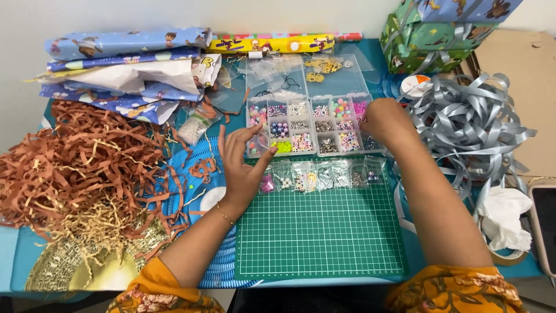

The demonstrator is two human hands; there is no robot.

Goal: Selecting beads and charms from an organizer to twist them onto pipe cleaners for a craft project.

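Observation:
A clear compartment box (301,152) full of coloured beads lies at the far edge of a green cutting mat (321,232). My right hand (385,119) reaches into the box's right-hand compartments, fingers curled down over the beads; whether it holds a bead is hidden. My left hand (242,165) hovers at the mat's left corner beside the box, fingers spread and holding nothing. A row of small clear bags (321,177) with beads lies on the mat just below the box.
A heap of brown shredded paper (75,168) fills the left. Rolled wrapping paper (127,46) lies at the back left, wrapped gift boxes (440,32) at the back right. Tangled silver ribbon (469,124) and crumpled white tissue (507,223) sit on the right.

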